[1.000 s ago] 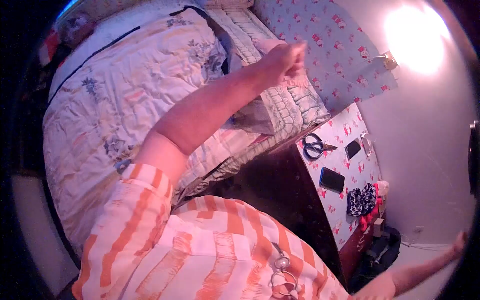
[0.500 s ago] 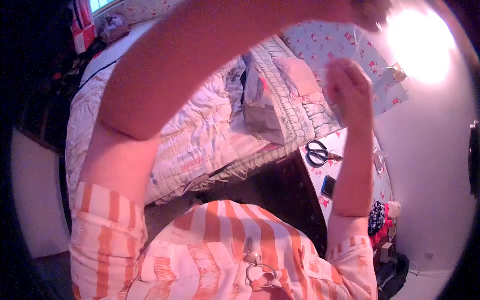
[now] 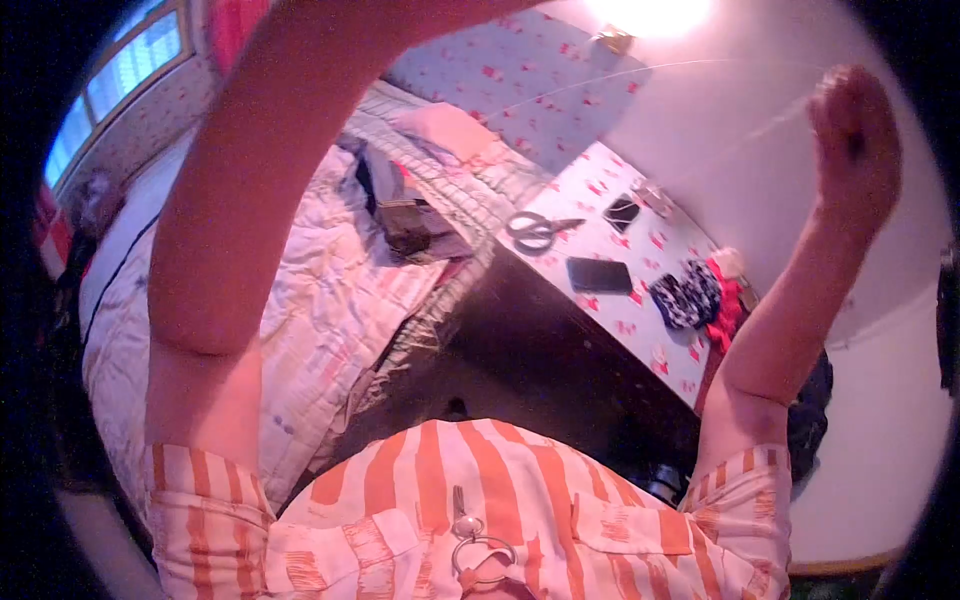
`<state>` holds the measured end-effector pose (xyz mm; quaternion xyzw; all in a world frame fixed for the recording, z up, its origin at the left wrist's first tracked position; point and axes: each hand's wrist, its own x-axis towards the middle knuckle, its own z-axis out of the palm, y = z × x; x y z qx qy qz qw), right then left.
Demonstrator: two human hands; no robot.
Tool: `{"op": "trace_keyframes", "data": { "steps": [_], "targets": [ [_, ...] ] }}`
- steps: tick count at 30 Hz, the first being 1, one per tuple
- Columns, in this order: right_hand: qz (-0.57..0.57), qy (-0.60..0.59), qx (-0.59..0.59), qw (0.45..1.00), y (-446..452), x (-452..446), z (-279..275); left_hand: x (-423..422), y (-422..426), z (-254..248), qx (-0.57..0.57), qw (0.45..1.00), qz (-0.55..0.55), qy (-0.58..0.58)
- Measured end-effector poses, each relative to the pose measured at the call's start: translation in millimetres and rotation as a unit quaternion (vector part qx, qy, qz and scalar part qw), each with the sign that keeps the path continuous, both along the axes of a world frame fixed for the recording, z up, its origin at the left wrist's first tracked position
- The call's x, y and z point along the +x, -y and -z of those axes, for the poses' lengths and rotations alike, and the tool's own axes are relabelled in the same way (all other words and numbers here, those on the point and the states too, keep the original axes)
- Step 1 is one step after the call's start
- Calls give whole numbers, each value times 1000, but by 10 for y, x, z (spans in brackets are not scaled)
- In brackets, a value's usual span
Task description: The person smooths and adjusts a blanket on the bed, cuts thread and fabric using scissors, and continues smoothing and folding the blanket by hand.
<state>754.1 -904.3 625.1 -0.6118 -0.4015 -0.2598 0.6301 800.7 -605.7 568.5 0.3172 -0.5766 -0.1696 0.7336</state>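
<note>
My right hand (image 3: pixel 855 135) is raised at the upper right, in front of the pale wall, with its fingers curled in a pinch. A thin, pale thread (image 3: pixel 650 66) arcs across to its fingertips. My left forearm rises large on the left and crosses the top edge, which cuts off the left hand. Below and between the arms, black-handled scissors (image 3: pixel 533 232) lie on a patterned tabletop (image 3: pixel 625 325), near a dark phone (image 3: pixel 600 275) and a smaller dark device (image 3: pixel 621 212).
A bed with a rumpled quilt (image 3: pixel 320 300) fills the left, with folded cloth (image 3: pixel 440 130) at its far side. Dark patterned cloth (image 3: pixel 685 295) and red cloth (image 3: pixel 725 315) lie on the table's right end. A bright lamp (image 3: pixel 650 12) shines at the top.
The view has shifted, showing more window and tabletop. My right hand has moved away to the right, off the front of the table. My left hand has left the view at the top.
</note>
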Motion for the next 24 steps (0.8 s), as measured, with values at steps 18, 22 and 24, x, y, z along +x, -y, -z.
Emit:
{"op": "trace_keyframes", "data": {
  "steps": [18, 22, 24],
  "targets": [
    [89, -208, -137, 964, 537, -582, -210, -324, 1064, 1884, 316, 931, -19, -185],
    [182, -226, -103, 952, 941, -172, 57, 187, 230, 2109, 366, 900, -196, -134],
    [182, -241, -110, 947, 1237, 106, 116, 338, 63, 2301, 382, 887, -231, -121]
  ]
}}
